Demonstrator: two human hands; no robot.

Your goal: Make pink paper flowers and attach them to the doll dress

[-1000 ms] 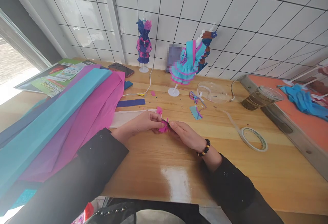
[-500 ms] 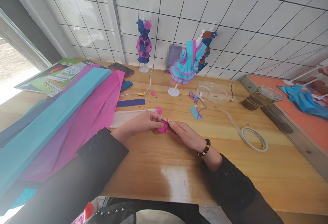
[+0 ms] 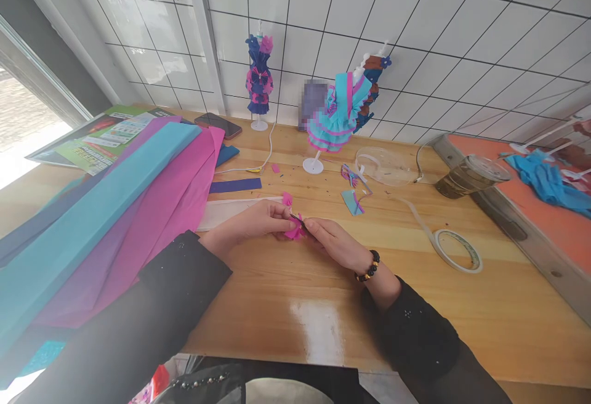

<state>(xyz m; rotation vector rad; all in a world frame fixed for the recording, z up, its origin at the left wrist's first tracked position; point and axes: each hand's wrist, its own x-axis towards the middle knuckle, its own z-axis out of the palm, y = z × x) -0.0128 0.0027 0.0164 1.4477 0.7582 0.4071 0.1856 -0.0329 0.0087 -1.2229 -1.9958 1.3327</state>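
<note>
Near the middle of the wooden table, my left hand (image 3: 265, 218) pinches a small pink paper piece (image 3: 294, 231). My right hand (image 3: 335, 244), with a beaded bracelet at the wrist, grips a thin dark tool (image 3: 298, 219) whose tip reaches over to the left fingertips. The tool looks like tweezers or small scissors; its exact kind is too small to tell. Just behind the fingers lies another pink paper bit (image 3: 287, 198), beside a whitish strip (image 3: 226, 212) that runs left from my left hand.
Layered crepe paper (image 3: 152, 176) covers the left side. Small dressed stands (image 3: 259, 87) (image 3: 339, 114) rise at the back. A tape roll (image 3: 458, 250), a cup (image 3: 471, 176), a clear plastic piece (image 3: 388, 167) and paper scraps (image 3: 353, 202) lie right; a phone (image 3: 218, 125) lies back left.
The pink piece between my fingers has shifted and turned slightly. Both hands stay in nearly the same place, with their grips unchanged.
</note>
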